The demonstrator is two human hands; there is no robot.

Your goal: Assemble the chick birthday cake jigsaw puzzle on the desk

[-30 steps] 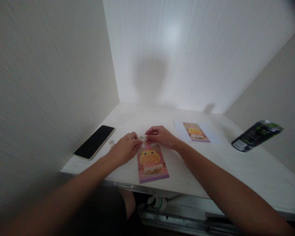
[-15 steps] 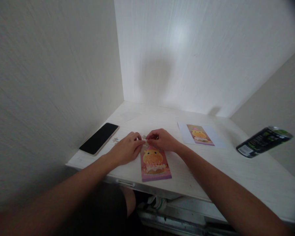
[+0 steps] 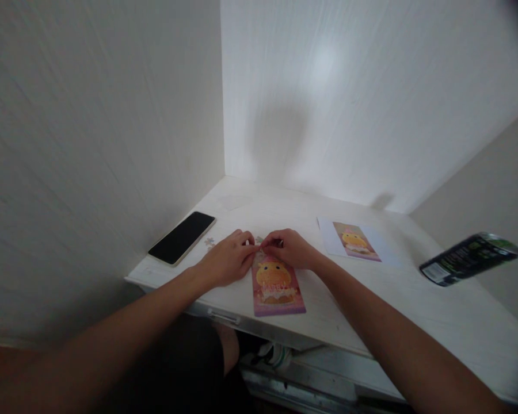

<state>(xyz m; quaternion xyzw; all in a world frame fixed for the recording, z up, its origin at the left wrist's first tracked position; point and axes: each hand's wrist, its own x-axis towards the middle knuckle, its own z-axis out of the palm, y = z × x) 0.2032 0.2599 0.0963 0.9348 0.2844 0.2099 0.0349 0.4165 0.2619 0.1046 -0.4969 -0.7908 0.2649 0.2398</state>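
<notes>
A jigsaw puzzle (image 3: 278, 290) with a yellow cartoon character and a cake lies upright to me near the table's front edge. At its top left edge my left hand (image 3: 233, 259) is closed, thumb and forefinger pinched together. Opposite it my right hand (image 3: 291, 248) pinches at the same spot, its fingertips meeting those of the left. A small puzzle piece seems to be between them, mostly covered by the fingers. Loose puzzle pieces (image 3: 209, 243) lie left of my left hand, and another loose piece (image 3: 259, 240) shows just behind the fingertips.
A dark-screened phone (image 3: 182, 238) lies at the table's left edge. Right of my hands a white sheet (image 3: 328, 236) carries a printed picture (image 3: 357, 241) matching the puzzle. A black and green can (image 3: 468, 259) stands far right. White walls enclose the table (image 3: 280, 202).
The whole view has shifted slightly, with things appearing a little further right. Both hands stay pinched together at the puzzle's top edge, their fingertips slightly changed in position.
</notes>
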